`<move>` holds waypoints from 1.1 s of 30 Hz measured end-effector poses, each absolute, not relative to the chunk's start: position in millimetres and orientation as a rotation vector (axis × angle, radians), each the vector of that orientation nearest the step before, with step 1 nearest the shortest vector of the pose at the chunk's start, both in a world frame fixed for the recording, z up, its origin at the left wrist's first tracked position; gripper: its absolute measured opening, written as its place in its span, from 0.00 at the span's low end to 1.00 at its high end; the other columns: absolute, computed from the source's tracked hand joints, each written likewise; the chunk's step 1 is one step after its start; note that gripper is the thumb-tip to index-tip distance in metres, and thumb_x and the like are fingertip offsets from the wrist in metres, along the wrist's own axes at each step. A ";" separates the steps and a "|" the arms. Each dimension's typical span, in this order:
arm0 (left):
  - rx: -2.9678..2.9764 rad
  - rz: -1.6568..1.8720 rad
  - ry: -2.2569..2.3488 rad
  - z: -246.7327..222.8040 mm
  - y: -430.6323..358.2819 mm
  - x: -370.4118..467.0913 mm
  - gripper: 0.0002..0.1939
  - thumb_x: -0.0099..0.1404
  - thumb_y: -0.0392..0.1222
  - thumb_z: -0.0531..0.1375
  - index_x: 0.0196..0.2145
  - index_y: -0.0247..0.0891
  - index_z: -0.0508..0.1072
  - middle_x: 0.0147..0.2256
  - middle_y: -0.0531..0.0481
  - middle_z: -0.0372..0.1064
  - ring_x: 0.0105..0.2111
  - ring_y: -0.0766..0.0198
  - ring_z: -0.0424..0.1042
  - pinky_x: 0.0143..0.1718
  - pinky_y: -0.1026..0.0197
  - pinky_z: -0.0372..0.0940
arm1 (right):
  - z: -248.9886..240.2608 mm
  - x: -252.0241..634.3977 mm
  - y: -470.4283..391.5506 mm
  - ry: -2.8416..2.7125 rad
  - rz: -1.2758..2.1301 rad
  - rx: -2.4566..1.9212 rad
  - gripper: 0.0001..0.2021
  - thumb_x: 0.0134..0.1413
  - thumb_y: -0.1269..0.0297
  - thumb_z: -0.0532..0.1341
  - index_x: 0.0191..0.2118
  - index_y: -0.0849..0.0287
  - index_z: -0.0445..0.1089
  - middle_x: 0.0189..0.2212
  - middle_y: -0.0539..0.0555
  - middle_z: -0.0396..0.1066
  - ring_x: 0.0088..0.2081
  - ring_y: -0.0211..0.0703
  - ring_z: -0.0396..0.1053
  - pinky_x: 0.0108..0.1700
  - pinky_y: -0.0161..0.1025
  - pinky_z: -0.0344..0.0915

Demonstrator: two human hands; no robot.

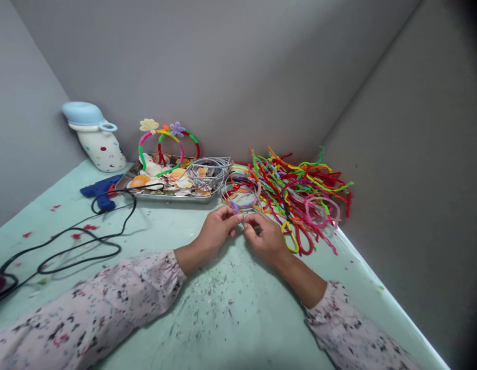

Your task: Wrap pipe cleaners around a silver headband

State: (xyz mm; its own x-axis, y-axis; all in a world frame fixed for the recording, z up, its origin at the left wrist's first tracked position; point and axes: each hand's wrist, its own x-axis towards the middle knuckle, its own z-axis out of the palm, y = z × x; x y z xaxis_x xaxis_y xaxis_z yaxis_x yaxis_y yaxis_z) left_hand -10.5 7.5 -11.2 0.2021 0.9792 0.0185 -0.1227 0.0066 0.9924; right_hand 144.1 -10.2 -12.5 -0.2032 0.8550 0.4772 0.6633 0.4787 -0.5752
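Observation:
My left hand (217, 228) and my right hand (266, 239) meet at mid-table, both closed in a pinch. Between their fingertips is a purple pipe cleaner (234, 206) at the near side of a thin wire ring (223, 194). The ring stretches away behind the fingers, and fuzzy purple and pink covers parts of it. The fingers hide the exact spot they grip. Just right of my right hand lie scissors (306, 240) with yellow and red handles. A heap of colourful pipe cleaners (296, 185) spreads behind them.
A metal tray (172, 197) holds shells, a coil of grey wire (209, 172) and two decorated rings (181, 149). To its left are a blue glue gun (102, 189), a black cable (107, 239) and a white bottle (102, 149). Grey walls stand behind and at right.

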 end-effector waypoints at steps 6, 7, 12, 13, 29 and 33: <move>1.197 1.128 0.936 -10.0 6.7 -10.1 0.10 0.58 0.43 0.63 0.28 0.35 0.67 0.21 0.57 0.60 0.19 0.73 0.56 0.21 0.66 0.50 | -9.5 143.6 -11.2 -1.965 0.327 -1.248 0.06 0.55 0.70 0.56 0.34 0.58 0.71 0.30 0.52 0.70 0.33 0.43 0.67 0.35 0.38 0.61; 1.192 1.129 0.931 -10.0 6.6 -9.9 0.10 0.58 0.43 0.63 0.28 0.35 0.67 0.21 0.57 0.60 0.19 0.73 0.56 0.21 0.66 0.50 | -8.9 143.5 -11.3 -1.972 0.324 -1.244 0.06 0.55 0.70 0.56 0.34 0.58 0.71 0.30 0.52 0.71 0.33 0.43 0.67 0.35 0.38 0.61; 1.166 1.134 0.927 -12.4 8.1 -9.8 0.11 0.58 0.44 0.63 0.28 0.35 0.67 0.21 0.57 0.59 0.18 0.73 0.56 0.21 0.66 0.49 | -6.2 144.0 -11.8 -2.026 0.337 -1.218 0.08 0.56 0.69 0.56 0.35 0.58 0.72 0.29 0.52 0.69 0.33 0.43 0.66 0.36 0.38 0.61; 1.160 1.137 0.925 -12.8 8.5 -9.9 0.11 0.58 0.45 0.63 0.28 0.35 0.67 0.20 0.57 0.59 0.18 0.73 0.56 0.21 0.66 0.49 | -5.9 144.2 -11.9 -2.030 0.350 -1.211 0.08 0.56 0.69 0.56 0.35 0.58 0.72 0.29 0.52 0.69 0.34 0.43 0.66 0.36 0.38 0.62; 1.175 1.137 0.944 -13.7 8.6 -10.0 0.12 0.57 0.46 0.64 0.28 0.35 0.67 0.21 0.57 0.61 0.18 0.73 0.57 0.21 0.66 0.49 | -7.3 144.7 -11.0 -1.967 0.420 -1.213 0.09 0.56 0.70 0.55 0.33 0.58 0.73 0.28 0.52 0.71 0.33 0.42 0.67 0.36 0.37 0.62; 1.163 1.139 0.938 -14.7 9.3 -9.9 0.12 0.57 0.46 0.64 0.28 0.35 0.67 0.21 0.57 0.60 0.18 0.73 0.57 0.20 0.66 0.49 | -8.4 144.5 -11.1 -1.988 0.354 -1.232 0.08 0.56 0.70 0.55 0.33 0.57 0.73 0.29 0.51 0.71 0.32 0.42 0.67 0.36 0.37 0.61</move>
